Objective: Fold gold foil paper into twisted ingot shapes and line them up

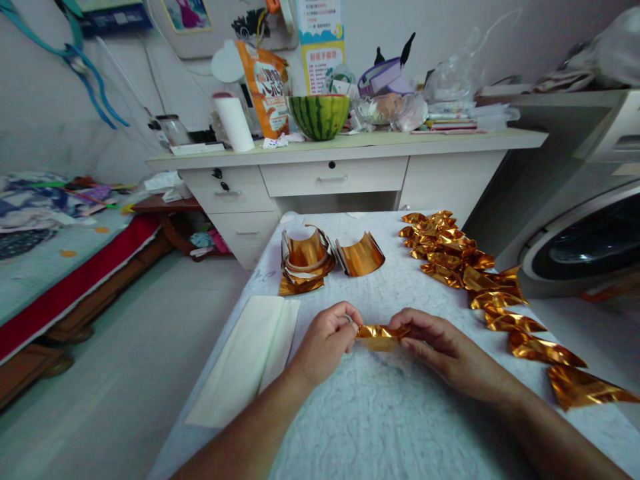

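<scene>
A small piece of shiny gold foil (379, 335) is stretched between my two hands above the cloth-covered table. My left hand (331, 337) pinches its left end between thumb and fingers. The right end is gripped by my right hand (436, 339). Beyond my hands stand a stack of curved gold foil sheets (306, 257) and, beside it, a single curved gold sheet (362, 257). Folded gold foil pieces (520, 322) run in a long row down the table's right side. White paper sheets (240, 357) lie to the left of my left hand.
Behind the table (380, 427) stands a white desk (335, 175) bearing a cut watermelon (320, 116), an orange snack bag (266, 90) and a paper roll (234, 123). A front-loading washing machine (575, 220) is at the right. A low bed (85, 267) is at the left.
</scene>
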Action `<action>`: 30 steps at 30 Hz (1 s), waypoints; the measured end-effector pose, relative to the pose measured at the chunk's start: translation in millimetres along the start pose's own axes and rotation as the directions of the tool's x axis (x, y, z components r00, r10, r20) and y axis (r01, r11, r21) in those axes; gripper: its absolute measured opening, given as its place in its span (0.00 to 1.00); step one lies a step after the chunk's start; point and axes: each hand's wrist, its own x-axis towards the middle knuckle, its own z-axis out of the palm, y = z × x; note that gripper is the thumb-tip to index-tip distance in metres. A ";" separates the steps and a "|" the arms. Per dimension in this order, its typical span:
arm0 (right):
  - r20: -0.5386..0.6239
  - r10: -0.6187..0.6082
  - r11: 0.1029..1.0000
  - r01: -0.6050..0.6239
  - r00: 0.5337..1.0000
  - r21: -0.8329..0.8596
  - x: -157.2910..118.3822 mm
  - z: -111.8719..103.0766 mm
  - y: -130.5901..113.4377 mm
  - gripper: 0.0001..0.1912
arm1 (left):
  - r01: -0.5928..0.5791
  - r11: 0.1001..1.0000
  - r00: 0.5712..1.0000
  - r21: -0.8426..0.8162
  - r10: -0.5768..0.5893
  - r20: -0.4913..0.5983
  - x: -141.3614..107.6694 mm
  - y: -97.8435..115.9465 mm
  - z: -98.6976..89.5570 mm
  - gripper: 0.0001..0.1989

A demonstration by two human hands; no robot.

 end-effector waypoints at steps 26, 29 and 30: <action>-0.042 0.067 0.910 -0.044 0.997 0.413 1.4 -11.8 7.2 0.15 | -0.026 0.923 0.991 -0.385 0.073 0.108 -3.3 6.8 -1.4 0.17; 0.029 0.038 0.911 -0.047 0.999 0.410 2.1 -13.0 9.2 0.14 | 0.033 0.902 0.986 -0.431 0.041 0.163 -3.2 4.8 -2.0 0.17; 0.049 0.025 0.911 -0.043 0.998 0.411 2.5 -13.2 10.3 0.14 | 0.073 0.890 0.982 -0.450 0.014 0.186 -3.3 4.0 -2.2 0.17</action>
